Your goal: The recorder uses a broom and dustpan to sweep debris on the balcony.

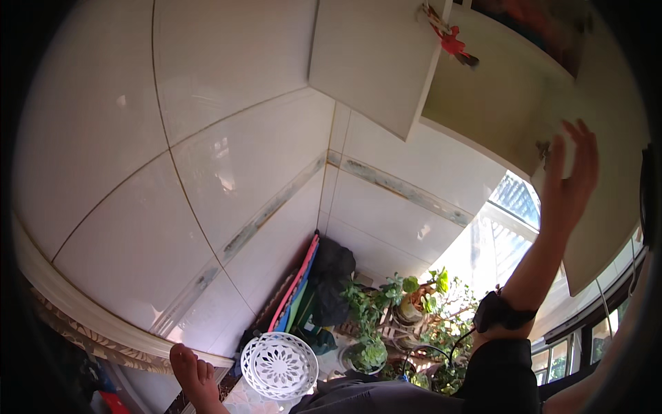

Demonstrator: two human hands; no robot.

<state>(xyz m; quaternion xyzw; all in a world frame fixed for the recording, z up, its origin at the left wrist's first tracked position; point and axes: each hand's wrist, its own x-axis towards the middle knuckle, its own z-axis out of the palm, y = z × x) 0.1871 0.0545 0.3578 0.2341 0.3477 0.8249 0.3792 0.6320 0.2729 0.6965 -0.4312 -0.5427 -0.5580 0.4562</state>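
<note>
My right hand (574,169) is raised high on the right, its fingers apart and nothing in them. It is in front of the right door (598,238) of a white wall cabinet, close to that door's hinge; whether it touches the door I cannot tell. The cabinet (483,103) stands open, with its left door (369,62) swung out and a small red ornament (452,45) at that door's edge. Low on the left is my left hand (193,376), its fingers curled in with nothing visible in them. A white openwork basket (281,366) is to the right of it.
Potted plants (369,353) crowd the floor below the bright window (510,214). Folded colored boards (296,286) and a black bag (332,279) lean in the tiled corner. Dark reddish items (534,27) fill the cabinet's upper shelf. A white door frame (103,310) runs along the left.
</note>
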